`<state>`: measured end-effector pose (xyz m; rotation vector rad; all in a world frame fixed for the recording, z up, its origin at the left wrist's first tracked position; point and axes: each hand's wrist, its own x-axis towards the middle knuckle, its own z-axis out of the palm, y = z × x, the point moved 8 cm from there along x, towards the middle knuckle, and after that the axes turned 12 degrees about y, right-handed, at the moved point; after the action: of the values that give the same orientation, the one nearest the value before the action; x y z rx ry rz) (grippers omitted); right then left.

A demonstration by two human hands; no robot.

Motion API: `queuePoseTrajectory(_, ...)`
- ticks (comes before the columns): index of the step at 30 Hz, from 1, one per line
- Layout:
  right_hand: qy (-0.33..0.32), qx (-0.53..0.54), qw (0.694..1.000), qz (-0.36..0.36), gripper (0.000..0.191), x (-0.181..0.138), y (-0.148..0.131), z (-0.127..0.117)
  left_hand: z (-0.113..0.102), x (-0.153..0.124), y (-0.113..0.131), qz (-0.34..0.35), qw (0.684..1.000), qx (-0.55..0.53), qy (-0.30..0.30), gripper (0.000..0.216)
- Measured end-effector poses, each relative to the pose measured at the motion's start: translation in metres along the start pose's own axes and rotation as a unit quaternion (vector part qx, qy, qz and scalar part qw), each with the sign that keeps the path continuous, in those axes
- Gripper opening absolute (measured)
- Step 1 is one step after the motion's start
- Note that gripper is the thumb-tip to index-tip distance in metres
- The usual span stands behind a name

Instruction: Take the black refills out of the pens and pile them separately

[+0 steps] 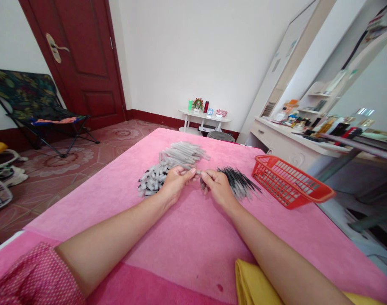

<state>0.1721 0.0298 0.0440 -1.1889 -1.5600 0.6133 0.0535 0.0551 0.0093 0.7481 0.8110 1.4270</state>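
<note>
Over the middle of the pink-covered table, my left hand (176, 181) is closed, thumb and fingers pinching a thin greyish pen barrel (198, 172). My right hand (217, 183) meets it from the other side, its fingertips pinched at the barrel's end; whether a refill is in them too is hidden. Left of my left hand lies a heap of short whitish pen caps (150, 180), some with black parts. Behind it is a pile of long translucent pen barrels (185, 152). Beside my right hand, black-and-clear pen refills (239, 182) lie in a loose bundle.
A red plastic basket (291, 182) stands on the right of the pink cloth (117, 212). Yellow fabric (255, 284) lies at the near edge under my right forearm. A cluttered dressing table (282, 140) stands beyond on the right, a folding chair (53, 120) on the left.
</note>
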Motion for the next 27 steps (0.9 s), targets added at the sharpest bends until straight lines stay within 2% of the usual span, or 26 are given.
queuePoseTrajectory(5, -0.010, 0.027, 0.999, 0.015, 0.043, -0.001, -0.001, 0.002, -0.002, 0.000, 0.000, 0.007, 1.000, 0.017, 0.005, 0.036)
queuePoseTrajectory(12, 0.032, 0.009, 0.999, -0.007, 0.030, 0.001, 0.000, -0.004, -0.003, 0.001, 0.000, 0.014, 0.998, 0.063, 0.003, 0.036)
queuePoseTrajectory(18, -0.023, 0.075, 0.997, 0.018, 0.027, -0.002, 0.001, 0.008, 0.004, -0.005, 0.004, 0.055, 0.990, 0.123, -0.032, 0.034)
queuePoseTrajectory(22, -0.028, 0.084, 0.995, 0.036, 0.027, -0.003, 0.006, 0.011, 0.006, -0.005, 0.000, 0.039, 0.988, 0.141, -0.052, 0.040)
queuePoseTrajectory(27, -0.031, 0.066, 0.997, 0.020, 0.027, -0.002, 0.010, 0.011, 0.005, -0.004, -0.003, 0.024, 0.986, 0.158, -0.053, 0.042)
